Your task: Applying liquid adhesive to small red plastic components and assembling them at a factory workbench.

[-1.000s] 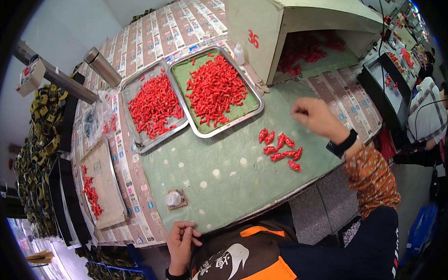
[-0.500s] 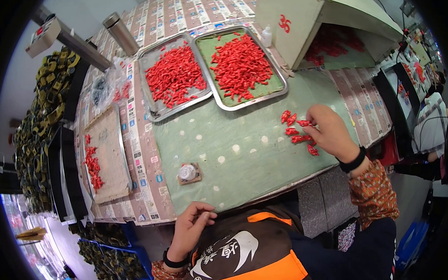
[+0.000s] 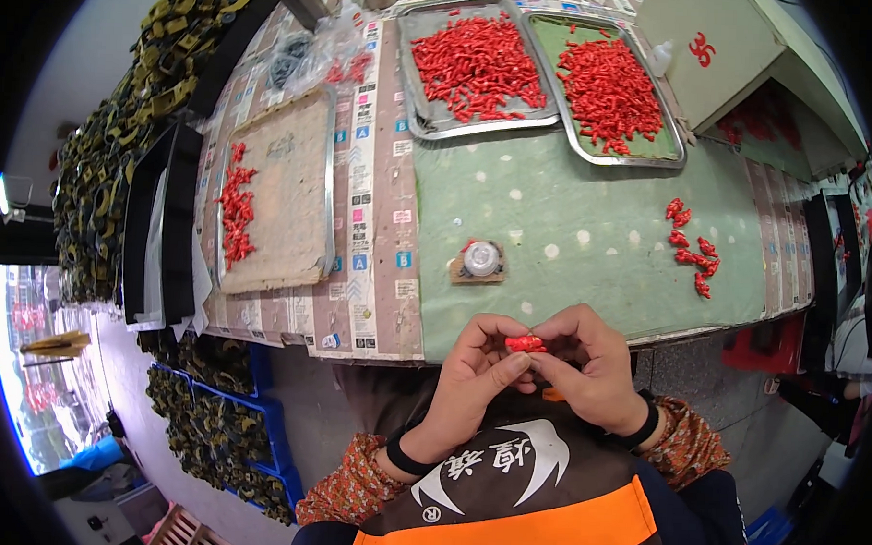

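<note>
Between the fingertips of my left hand [image 3: 481,370] and my right hand [image 3: 591,369] is a small glossy red piece [image 3: 525,344], held just off the table's front edge. Both hands pinch it, one from each side. Its exact kind is too small to make out. Several similar red pieces [image 3: 691,245] lie loose on the green mat at the right. A small round container with a whitish lid [image 3: 482,259] stands on a square pad [image 3: 493,278] beyond my hands.
Two metal trays [image 3: 479,133] heaped with red pieces stand at the back. A cloth-lined tray [image 3: 304,191] at the left carries a row of them. A pale box-like hood [image 3: 741,53] rises at the back right. Blue crates [image 3: 264,372] sit below the table's left side.
My right hand has brought a red piece from the group at the right to the front edge. My left hand has risen to meet it, and both now hold it. The view has turned leftward.
</note>
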`<state>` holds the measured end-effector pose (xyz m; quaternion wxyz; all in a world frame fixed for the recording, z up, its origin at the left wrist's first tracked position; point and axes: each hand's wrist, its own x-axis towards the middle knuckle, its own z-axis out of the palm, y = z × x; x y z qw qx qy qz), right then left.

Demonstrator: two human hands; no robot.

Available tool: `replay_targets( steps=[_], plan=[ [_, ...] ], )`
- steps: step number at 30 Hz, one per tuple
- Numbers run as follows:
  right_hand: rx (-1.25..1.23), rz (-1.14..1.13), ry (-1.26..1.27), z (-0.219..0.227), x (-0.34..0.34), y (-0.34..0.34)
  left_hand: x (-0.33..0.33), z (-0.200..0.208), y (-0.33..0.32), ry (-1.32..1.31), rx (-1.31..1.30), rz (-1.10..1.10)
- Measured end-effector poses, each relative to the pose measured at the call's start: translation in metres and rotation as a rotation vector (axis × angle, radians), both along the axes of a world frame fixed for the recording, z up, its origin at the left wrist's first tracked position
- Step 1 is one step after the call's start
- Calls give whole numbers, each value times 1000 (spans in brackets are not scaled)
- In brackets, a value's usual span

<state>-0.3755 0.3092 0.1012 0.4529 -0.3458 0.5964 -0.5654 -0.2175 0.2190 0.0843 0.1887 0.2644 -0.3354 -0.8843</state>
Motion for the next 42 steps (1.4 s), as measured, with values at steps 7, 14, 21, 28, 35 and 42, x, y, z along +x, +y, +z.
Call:
replay_targets(
  steps=[7, 14, 21, 28, 35, 42],
  plan=[
    [32, 109, 54, 10, 15, -8, 24, -13, 0, -23, -7, 83],
    [22, 258, 497, 22, -31, -12, 47, -20, -4, -99, -11, 197],
    [-2, -99, 1100, 23, -158, -70, 46, -25, -20, -134, -235, 286],
    [49, -90, 1204, 6, -204, -124, 39, -28, -25, -190, -171, 310],
    [130, -28, 1519, -21, -211, -144, 38, -31, -25, -270, -242, 282],
    [100, -71, 1355, -10, -218, -131, 38, -27, -28, -256, -227, 245]
  ],
)
